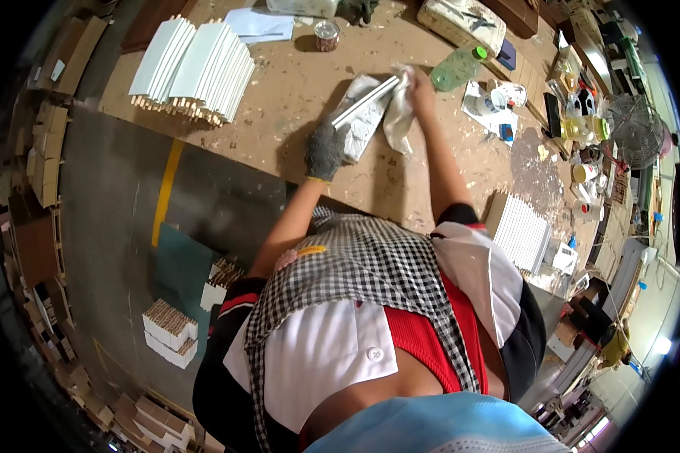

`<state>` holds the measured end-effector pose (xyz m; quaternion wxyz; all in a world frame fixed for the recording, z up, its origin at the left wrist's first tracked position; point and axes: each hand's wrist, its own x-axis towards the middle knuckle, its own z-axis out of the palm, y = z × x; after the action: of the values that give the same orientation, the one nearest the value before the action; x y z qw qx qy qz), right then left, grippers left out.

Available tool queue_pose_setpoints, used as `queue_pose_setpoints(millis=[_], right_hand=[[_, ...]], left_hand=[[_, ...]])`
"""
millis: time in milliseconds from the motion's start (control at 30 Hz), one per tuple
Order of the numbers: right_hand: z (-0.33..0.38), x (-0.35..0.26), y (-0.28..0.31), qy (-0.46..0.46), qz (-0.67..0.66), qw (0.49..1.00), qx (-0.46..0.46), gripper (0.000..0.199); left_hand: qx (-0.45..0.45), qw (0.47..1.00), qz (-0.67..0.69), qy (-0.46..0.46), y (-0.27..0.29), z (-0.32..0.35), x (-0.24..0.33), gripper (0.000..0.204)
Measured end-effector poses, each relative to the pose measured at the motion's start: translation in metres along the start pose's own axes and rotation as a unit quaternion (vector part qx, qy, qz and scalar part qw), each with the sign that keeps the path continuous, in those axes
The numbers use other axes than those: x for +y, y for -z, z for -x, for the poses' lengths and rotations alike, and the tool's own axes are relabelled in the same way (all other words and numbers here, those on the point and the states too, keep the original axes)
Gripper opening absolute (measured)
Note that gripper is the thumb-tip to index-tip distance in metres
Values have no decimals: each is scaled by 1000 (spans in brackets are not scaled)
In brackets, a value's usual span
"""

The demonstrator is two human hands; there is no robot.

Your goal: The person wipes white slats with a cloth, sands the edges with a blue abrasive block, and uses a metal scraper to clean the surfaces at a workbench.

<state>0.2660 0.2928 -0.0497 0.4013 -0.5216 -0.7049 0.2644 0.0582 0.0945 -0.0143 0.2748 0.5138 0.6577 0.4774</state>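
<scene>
My left hand [326,151], in a dark grey knitted glove, grips the near end of a narrow white strip [366,101]. The strip slants away to the right above the table. At its far end my bare right hand [421,94] is closed on a white cloth [398,127], bunched against the strip, with part of it hanging toward me. Beneath the strip lies a crumpled white wad [361,134], cloth or paper; I cannot tell which. The fingertips of my right hand are partly hidden by the cloth.
Stacked white strips [217,72] stand at the table's far left, with another stack [518,232] near right. A green bottle [455,69] lies beyond my right hand; a small can [326,35] stands farther back. Containers and a fan [633,130] crowd the right. White stacks [170,332] sit at floor level, left.
</scene>
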Motion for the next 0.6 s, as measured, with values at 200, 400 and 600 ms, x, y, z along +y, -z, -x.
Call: queue_pose_setpoints(millis=[200,400,600], right_hand=[[-4,-48,65,-175,-203,962,52,45],[104,-153,-8,166,99,971,-139,35],[30,-24,2,-80,86,987,-112,23]], left_hand=[[24,935,304,182,27,19,19,40],[20,748,542,382,5,5,-15,47],[62,729,559,389,9,8,1,50]])
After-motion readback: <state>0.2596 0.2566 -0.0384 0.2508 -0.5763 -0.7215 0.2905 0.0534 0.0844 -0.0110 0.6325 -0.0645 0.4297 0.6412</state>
